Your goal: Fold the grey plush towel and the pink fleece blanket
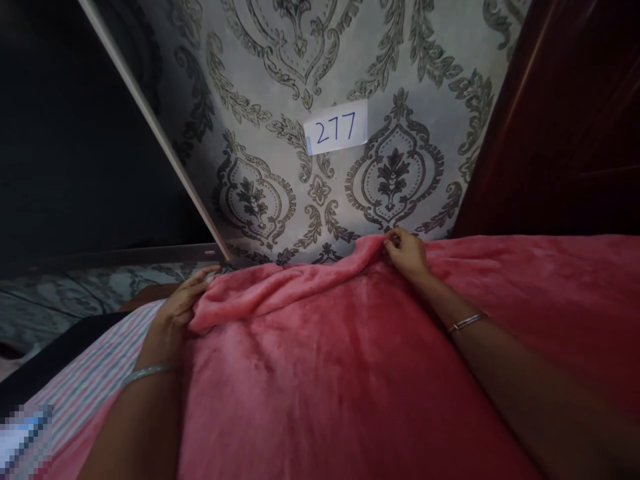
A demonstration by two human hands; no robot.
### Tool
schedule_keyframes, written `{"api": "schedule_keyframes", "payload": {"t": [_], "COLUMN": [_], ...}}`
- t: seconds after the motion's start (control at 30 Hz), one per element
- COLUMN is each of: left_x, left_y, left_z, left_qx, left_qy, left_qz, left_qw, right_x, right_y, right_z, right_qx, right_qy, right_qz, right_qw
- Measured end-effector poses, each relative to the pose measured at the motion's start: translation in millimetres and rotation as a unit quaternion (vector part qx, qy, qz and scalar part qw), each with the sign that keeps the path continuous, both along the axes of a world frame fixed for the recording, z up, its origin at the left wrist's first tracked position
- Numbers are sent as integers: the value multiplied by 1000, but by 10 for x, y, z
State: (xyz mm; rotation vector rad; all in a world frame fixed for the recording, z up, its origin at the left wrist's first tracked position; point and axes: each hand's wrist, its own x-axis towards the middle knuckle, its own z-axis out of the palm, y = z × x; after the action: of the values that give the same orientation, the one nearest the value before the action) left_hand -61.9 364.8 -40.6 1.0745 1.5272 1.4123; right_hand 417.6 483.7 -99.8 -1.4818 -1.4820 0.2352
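A plush pink-red blanket [310, 373] spreads out before me, its far edge folded over in a soft roll. My left hand [187, 297] is at the left corner of that fold, closed on the blanket with the thumb side hidden in part. Further right, my right hand [406, 252] pinches the raised far edge between thumb and fingers, close to the wall. Between the two hands the fold sags slightly. Under and left of the blanket lies a striped cloth [107, 357] in white, pink and grey.
Behind the blanket rises a patterned wall [320, 190] with a paper label [336, 128] reading 277. A large dark screen-like panel [90, 147] stands at the left. Dark reddish-brown furniture [560, 133] stands at the right.
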Motion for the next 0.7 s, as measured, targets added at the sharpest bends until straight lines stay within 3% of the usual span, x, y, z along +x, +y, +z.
{"api": "schedule_keyframes", "payload": {"t": [0.2,0.37,0.43,0.5,0.57,0.7], "left_x": [103,96,20,-72,-146,-131], "left_y": [56,229,257,272,287,301], "left_z": [38,-49,-94,-128,-149,-144], "left_qx": [-46,99,137,151,144,64], "left_qy": [58,25,27,102,235,477], "left_qz": [-88,62,91,120,167,244], "left_qw": [993,993,986,976,947,842], "right_x": [28,0,-24,-51,-77,-105], "right_y": [13,91,125,146,149,119], "right_z": [-3,-86,-145,-210,-271,-343], "right_qx": [-19,-77,-53,-13,4,-66], "right_qy": [-20,146,170,135,64,-114], "right_qz": [-10,59,90,123,153,190], "right_qw": [1000,985,980,983,986,973]}}
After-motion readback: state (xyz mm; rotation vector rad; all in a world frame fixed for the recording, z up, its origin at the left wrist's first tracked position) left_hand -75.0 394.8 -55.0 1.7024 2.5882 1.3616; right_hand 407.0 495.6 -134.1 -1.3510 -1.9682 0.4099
